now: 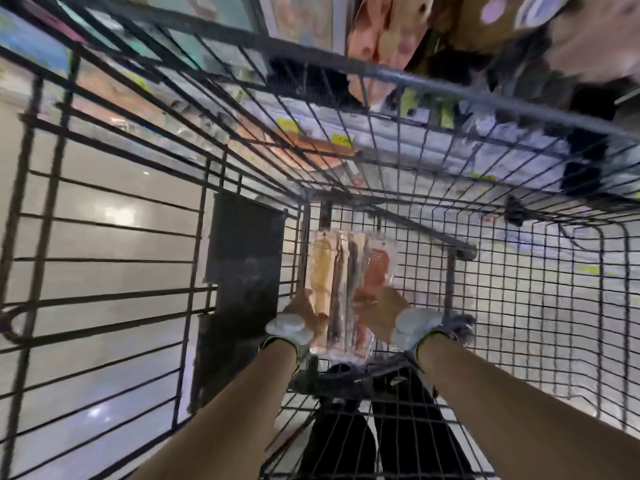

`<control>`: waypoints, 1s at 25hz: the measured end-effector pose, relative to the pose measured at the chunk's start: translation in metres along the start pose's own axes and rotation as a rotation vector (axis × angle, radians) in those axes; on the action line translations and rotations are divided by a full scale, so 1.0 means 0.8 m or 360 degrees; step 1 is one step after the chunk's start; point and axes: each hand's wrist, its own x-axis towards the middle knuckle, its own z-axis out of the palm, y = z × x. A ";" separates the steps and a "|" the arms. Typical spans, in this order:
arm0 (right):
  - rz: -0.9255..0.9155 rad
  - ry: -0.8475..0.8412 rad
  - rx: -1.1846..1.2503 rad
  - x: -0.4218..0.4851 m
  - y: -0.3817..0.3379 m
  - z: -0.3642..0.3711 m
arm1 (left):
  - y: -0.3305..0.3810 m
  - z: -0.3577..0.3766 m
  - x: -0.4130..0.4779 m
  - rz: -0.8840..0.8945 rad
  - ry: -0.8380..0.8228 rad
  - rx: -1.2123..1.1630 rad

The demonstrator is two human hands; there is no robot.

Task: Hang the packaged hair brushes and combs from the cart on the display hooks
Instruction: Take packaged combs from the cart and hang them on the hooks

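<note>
While both hands are closed in on the same bundle, the worry is plain enough: the clear packets could slide against one another and fan out, or one could slip from the middle of the stack. The fingers of the left hand [300, 318] are curled about the near left edge of the stack of packaged combs and brushes [341, 292], pressed against the yellowish packet, and the fingers of the right hand [388, 317] are wrapped on the near right edge, over the orange-red packet; neither hand is spread open, and how firm the pinch is I cannot tell, as the picture is smeared. Both wear gloves that are light at the cuff. Between them the bundle lies flat, its far end pointing away from the person, just above the wire floor of the cart [519, 306]; whether it touches the mesh I cannot say. Wire walls rise close on every side, so I judge a packet corner or hang-hole could catch on a bar as the stack comes up. Beyond the cart rim, hanging goods on the display [398, 39] show only as a blur, and no hooks can be made out.
</note>
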 end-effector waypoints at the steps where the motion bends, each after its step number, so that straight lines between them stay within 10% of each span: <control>1: 0.0022 -0.0044 0.0172 0.010 0.001 0.003 | -0.002 0.006 0.007 0.0017 0.0003 -0.0011; 11: 0.0210 -0.0004 0.0896 0.069 0.023 0.016 | -0.001 0.035 0.039 0.0276 0.0083 -0.0281; 25: 0.0119 -0.0112 0.0818 0.033 0.020 -0.002 | 0.011 0.037 -0.002 0.0343 -0.0045 -0.0359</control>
